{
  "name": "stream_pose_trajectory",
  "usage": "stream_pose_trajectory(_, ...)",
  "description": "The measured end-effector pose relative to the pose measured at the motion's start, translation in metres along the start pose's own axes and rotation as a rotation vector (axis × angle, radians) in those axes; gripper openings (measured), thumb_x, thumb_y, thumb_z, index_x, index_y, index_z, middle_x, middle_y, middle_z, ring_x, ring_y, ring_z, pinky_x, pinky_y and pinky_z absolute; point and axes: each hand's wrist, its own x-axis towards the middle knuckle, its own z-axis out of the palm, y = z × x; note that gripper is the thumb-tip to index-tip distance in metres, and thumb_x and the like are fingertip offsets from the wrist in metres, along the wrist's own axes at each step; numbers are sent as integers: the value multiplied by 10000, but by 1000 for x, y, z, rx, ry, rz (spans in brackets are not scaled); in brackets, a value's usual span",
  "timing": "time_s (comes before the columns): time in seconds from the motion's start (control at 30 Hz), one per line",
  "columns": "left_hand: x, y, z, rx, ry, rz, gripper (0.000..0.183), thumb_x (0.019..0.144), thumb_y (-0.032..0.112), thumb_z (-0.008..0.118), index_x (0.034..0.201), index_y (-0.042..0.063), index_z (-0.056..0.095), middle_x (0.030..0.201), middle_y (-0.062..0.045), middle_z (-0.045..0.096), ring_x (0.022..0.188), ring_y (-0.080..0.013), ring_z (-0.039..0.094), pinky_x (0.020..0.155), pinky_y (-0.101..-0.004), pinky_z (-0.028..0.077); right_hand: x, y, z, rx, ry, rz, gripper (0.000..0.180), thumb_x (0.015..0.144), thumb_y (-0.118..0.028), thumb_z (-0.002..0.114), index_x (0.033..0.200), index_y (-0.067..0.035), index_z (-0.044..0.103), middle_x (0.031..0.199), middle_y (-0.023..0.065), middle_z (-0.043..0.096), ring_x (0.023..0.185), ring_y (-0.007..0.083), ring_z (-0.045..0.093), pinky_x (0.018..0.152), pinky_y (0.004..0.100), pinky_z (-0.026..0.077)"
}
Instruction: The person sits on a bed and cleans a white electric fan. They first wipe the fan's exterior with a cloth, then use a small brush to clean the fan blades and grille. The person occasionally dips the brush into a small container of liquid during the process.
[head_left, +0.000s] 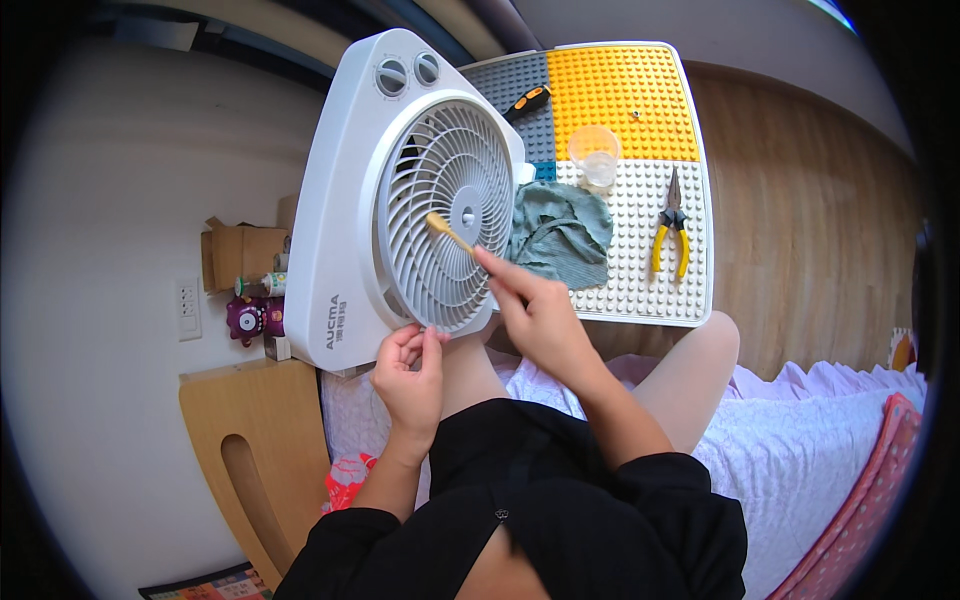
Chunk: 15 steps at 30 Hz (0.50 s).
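Observation:
A white Aucma box fan (319, 247) stands tilted before me, with its round louvred grille (450, 277) facing right and two dials near its top. My right hand (536, 315) holds a small tan-headed brush (450, 232) by its thin handle. The brush head lies over the grille, left of the hub; I cannot tell whether it touches the slats. At the grille's lower rim, my left hand (409, 367) grips the edge of the fan between thumb and fingers. A crumpled grey-green cloth (562, 232) lies just right of the fan.
A studded building-brick table (645, 292) stands at the right. On it are yellow-handled pliers (673, 229), a clear plastic cup (596, 154), a small metal nut (636, 115) and a black-orange tool handle (531, 101). A bed (795, 457) is beneath me; a wooden headboard (259, 420) is left.

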Motion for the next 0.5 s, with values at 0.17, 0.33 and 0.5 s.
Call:
stream_pose_trajectory(0.17,2,2,0,5,-1,-8,110,904,-15,571,991,-76,539,842,-126,666,770,-153,665,729,-244,523,-13,0,8,30,-38,-149,376,879,-18,545,1252,-64,565,739,234,582,572,265,576,576,302,458)
stream_pose_trajectory(0.33,1,5,1,17,-5,3,104,903,-18,571,984,-77,540,840,-127,665,770,-153,665,726,-243,523,4,30,12,33,83,68,373,884,-9,548,1252,-62,572,842,213,638,725,187,645,682,274,479)
stream_pose_trajectory(0.5,0,4,1,30,-9,24,104,900,-25,571,984,-77,539,842,-129,665,770,-156,665,732,-248,525,-25,26,25,153,67,-141,370,889,5,535,1257,-26,557,1069,210,651,882,164,667,774,250,484)
